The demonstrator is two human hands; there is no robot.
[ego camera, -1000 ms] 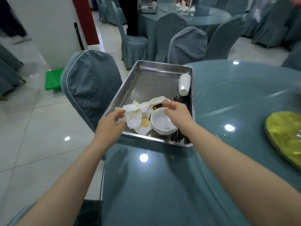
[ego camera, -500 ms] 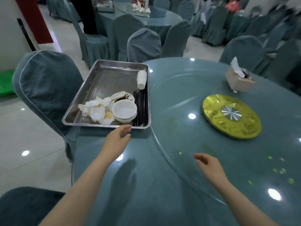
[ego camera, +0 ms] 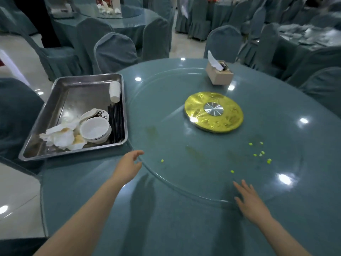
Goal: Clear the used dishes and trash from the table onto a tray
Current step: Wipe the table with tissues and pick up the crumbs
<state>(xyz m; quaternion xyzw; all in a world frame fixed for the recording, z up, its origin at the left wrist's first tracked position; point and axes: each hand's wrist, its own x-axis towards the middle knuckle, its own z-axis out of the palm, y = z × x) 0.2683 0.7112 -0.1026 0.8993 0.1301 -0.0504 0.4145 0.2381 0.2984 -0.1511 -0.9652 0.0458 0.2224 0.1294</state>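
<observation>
Both of my hands are empty: the left hand (ego camera: pixel 129 167) hovers with loose fingers just past the near corner of the tray (ego camera: pixel 60 100), and the right hand (ego camera: pixel 252 202) is spread flat and low over the worktop (ego camera: pixel 166 218), near the rim of the glass turntable (ego camera: pixel 276 111). I cannot tell if it touches. The tray sits at the left edge of the worktop. It is shiny metal, stiff, and I think slippery, and with dishes inside it may be a bit heavy, so I would lift it by two rims. In it I count one white bowl (ego camera: pixel 95 129) on top of a small stack; how many are under it I cannot tell. Bowls can break, so I would hold them by the rim. Beside it lie a heap of crumpled napkins (ego camera: pixel 60 136), soft and light, one white roll (ego camera: pixel 114 89) that may be stacked cups, and a bunch of dark chopsticks (ego camera: pixel 116 122), too close together to count. Left on the glass are about nine little green bits (ego camera: pixel 261 153), tiny and hard to pinch, plus some smears. Farther out stand one gold disc (ego camera: pixel 214 112) and one tissue box (ego camera: pixel 219 74). Covered chairs (ego camera: pixel 114 50) ring the worktop.
</observation>
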